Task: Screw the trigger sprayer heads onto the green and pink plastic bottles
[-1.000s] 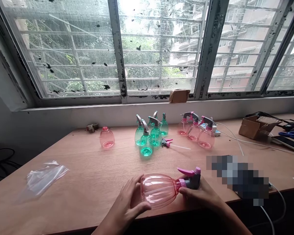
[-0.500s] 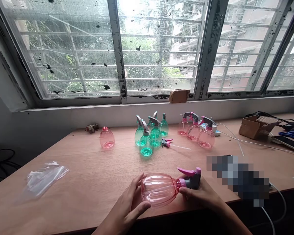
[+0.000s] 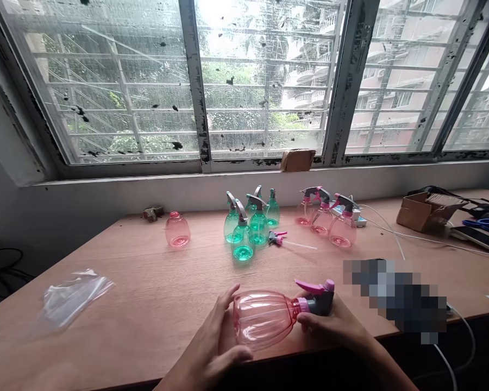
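Note:
A clear pink spray bottle point(image 3: 263, 317) lies on its side in front of me at the table's near edge, its base to the left. My right hand point(image 3: 330, 320) is closed around its neck and grey-and-pink spray head point(image 3: 320, 296). At the base, my left hand point(image 3: 214, 336) is open, thumb and fingers spread around the bottle's end with a gap at the palm; whether the fingertips touch it is hard to tell. Farther back lies a loose grey-and-pink spray head point(image 3: 276, 238) with its straw. A pink bottle point(image 3: 178, 231) without a head stands to the left.
Several green spray bottles point(image 3: 243, 244) stand at the middle back; pink spray bottles point(image 3: 343, 231) stand right of them. A plastic bag point(image 3: 75, 296) lies at left. A blurred-out object point(image 3: 399, 298) with a cable, a cardboard box point(image 3: 426, 212) and blue scissors point(image 3: 487, 224) are at right.
My left hand has loosened, its fingers and thumb spreading wider at the bottle's base. My right hand keeps its hold and the other bottles have not moved.

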Tool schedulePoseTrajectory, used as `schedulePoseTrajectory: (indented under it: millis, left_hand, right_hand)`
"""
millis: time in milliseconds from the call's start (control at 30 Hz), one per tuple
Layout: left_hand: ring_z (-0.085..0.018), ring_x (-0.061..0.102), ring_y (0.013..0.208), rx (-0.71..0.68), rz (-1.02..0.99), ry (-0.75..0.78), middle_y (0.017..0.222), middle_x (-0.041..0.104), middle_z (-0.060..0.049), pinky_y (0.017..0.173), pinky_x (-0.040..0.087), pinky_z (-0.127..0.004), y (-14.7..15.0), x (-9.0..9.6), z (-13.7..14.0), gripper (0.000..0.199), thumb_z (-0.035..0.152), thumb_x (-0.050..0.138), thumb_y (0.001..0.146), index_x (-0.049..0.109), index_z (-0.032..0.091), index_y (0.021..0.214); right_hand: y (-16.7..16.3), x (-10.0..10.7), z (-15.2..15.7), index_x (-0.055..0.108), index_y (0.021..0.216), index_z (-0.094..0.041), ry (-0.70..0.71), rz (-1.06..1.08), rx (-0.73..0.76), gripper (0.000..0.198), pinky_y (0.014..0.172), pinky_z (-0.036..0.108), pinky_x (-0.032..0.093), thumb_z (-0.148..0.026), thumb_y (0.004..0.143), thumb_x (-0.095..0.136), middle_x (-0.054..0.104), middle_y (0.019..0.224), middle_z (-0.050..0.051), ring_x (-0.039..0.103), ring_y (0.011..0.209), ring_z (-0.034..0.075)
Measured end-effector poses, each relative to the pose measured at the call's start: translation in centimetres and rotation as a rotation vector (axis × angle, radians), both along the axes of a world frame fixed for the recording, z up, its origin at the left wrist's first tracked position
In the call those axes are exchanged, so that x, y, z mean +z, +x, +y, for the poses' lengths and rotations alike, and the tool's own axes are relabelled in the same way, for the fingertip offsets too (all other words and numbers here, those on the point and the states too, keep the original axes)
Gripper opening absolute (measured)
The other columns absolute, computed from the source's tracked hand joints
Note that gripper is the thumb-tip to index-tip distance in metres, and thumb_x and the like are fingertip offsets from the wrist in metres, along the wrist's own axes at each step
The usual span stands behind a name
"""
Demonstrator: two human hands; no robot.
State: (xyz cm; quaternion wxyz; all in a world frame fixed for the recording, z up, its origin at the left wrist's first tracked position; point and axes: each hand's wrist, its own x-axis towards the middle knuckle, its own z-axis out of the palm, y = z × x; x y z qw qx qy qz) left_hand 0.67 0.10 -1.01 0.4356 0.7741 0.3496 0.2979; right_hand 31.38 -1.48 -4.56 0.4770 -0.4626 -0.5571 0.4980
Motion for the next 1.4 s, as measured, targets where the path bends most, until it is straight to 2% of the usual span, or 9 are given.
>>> schedulePoseTrajectory:
  millis: [100, 400, 567, 700, 867, 967, 1067, 1167, 1400]
  left_hand:
    - [-0.033, 0.041, 0.145, -0.005, -0.033, -0.023, 0.16, 0.039, -0.007, 0.123, 0.03, -0.049, 0.06, -0.26, 0.07, 0.073, 0.04, 0.069, 0.092, 0.029, 0.036, 0.153]
    - [-0.033, 0.047, 0.139, 0.005, -0.022, 0.051, 0.153, 0.044, -0.008, 0.12, 0.035, -0.046, 0.18, -0.1, 0.0, 0.09, 0.037, 0.086, 0.076, 0.034, 0.036, 0.15]
    - [-0.034, 0.043, 0.143, -0.008, -0.012, -0.023, 0.158, 0.041, -0.009, 0.121, 0.033, -0.049, -0.26, 0.32, 0.09, 0.077, 0.066, 0.054, 0.092, 0.027, 0.032, 0.155]
    - [-0.035, 0.038, 0.146, 0.062, 0.046, -0.023, 0.16, 0.043, -0.007, 0.122, 0.03, -0.05, -0.24, 0.1, 0.13, 0.067, 0.057, 0.059, 0.093, 0.037, 0.032, 0.152]
    - [-0.032, 0.042, 0.144, 0.039, 0.05, 0.032, 0.161, 0.041, -0.004, 0.123, 0.031, -0.046, 0.07, -0.32, 0.1, 0.089, 0.033, 0.082, 0.081, 0.031, 0.037, 0.154]
    - [-0.034, 0.032, 0.15, -0.013, 0.106, 0.06, 0.164, 0.035, -0.005, 0.125, 0.024, -0.049, -0.15, -0.58, 0.21, 0.102, 0.038, 0.086, 0.076, 0.025, 0.036, 0.157]
    - [-0.034, 0.031, 0.15, -0.006, 0.046, 0.028, 0.165, 0.033, -0.005, 0.125, 0.024, -0.048, -0.46, -0.49, 0.24, 0.088, 0.057, 0.07, 0.086, 0.023, 0.034, 0.158]
    - [-0.031, 0.034, 0.15, 0.049, 0.042, -0.009, 0.164, 0.036, -0.004, 0.125, 0.026, -0.046, -0.5, -0.11, 0.2, 0.067, 0.058, 0.051, 0.098, 0.03, 0.034, 0.156]
    - [-0.029, 0.046, 0.142, 0.015, -0.012, -0.067, 0.159, 0.044, -0.001, 0.122, 0.034, -0.042, 0.2, 0.23, -0.32, 0.083, 0.027, 0.078, 0.082, 0.034, 0.037, 0.152]
  right_hand:
    - [-0.06, -0.02, 0.06, 0.071, 0.094, -0.016, 0.005, 0.029, -0.017, 0.043, 0.054, 0.03, 0.055, -0.047, 0.07, 0.088, 0.074, 0.063, 0.002, 0.068, 0.056, 0.018]
    - [-0.26, 0.05, 0.01, 0.067, 0.097, -0.016, 0.002, 0.084, -0.048, 0.048, 0.051, 0.03, 0.053, -0.047, 0.068, 0.089, 0.073, 0.062, 0.001, 0.066, 0.053, 0.018]
    - [-0.23, 0.3, -0.04, 0.07, 0.1, -0.016, 0.012, 0.04, -0.03, 0.05, 0.056, 0.032, 0.054, -0.049, 0.068, 0.089, 0.073, 0.064, 0.002, 0.067, 0.056, 0.02]
    - [-0.27, 0.22, 0.07, 0.071, 0.099, -0.016, 0.029, 0.031, -0.023, 0.047, 0.057, 0.033, 0.055, -0.049, 0.069, 0.088, 0.073, 0.064, 0.002, 0.067, 0.057, 0.02]
    - [-0.26, -0.28, 0.38, 0.068, 0.099, -0.016, 0.041, 0.089, -0.051, 0.048, 0.054, 0.031, 0.053, -0.046, 0.068, 0.089, 0.072, 0.062, 0.001, 0.066, 0.053, 0.018]
    - [-0.18, -0.37, 0.49, 0.068, 0.1, -0.015, 0.057, 0.082, -0.048, 0.046, 0.055, 0.03, 0.052, -0.043, 0.07, 0.089, 0.073, 0.062, 0.002, 0.065, 0.054, 0.017]
    - [-0.17, -0.27, 0.47, 0.068, 0.099, -0.015, 0.056, 0.079, -0.046, 0.046, 0.055, 0.03, 0.052, -0.044, 0.07, 0.088, 0.073, 0.063, 0.002, 0.065, 0.054, 0.018]
    - [-0.23, -0.16, 0.37, 0.069, 0.099, -0.015, 0.057, 0.07, -0.043, 0.045, 0.055, 0.031, 0.052, -0.044, 0.07, 0.089, 0.073, 0.063, 0.001, 0.065, 0.054, 0.018]
    - [-0.26, -0.07, 0.28, 0.068, 0.099, -0.015, 0.074, 0.097, -0.04, 0.043, 0.055, 0.031, 0.051, -0.042, 0.072, 0.087, 0.072, 0.063, 0.001, 0.065, 0.055, 0.017]
